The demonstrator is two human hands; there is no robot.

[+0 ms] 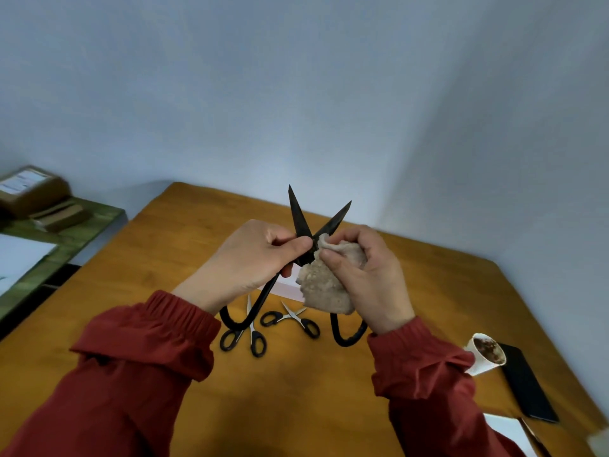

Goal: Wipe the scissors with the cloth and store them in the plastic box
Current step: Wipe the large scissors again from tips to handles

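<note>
One cup (478,367) — brown residue (488,348) inside — right of held scissors (298,216), cloth (324,288).

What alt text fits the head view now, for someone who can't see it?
The left hand holds large black scissors near the pivot, blades open, while the right hand holds a beige cloth against them. Two smaller pairs of scissors lie on the wooden table below.

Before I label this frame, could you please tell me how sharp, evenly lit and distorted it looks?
Head view: wide-angle bending bows the table edges; black scissors and cloth at centre are reasonably sharp; the paper cup near the right edge is soft; lighting is even, without glare on the blades.
</note>
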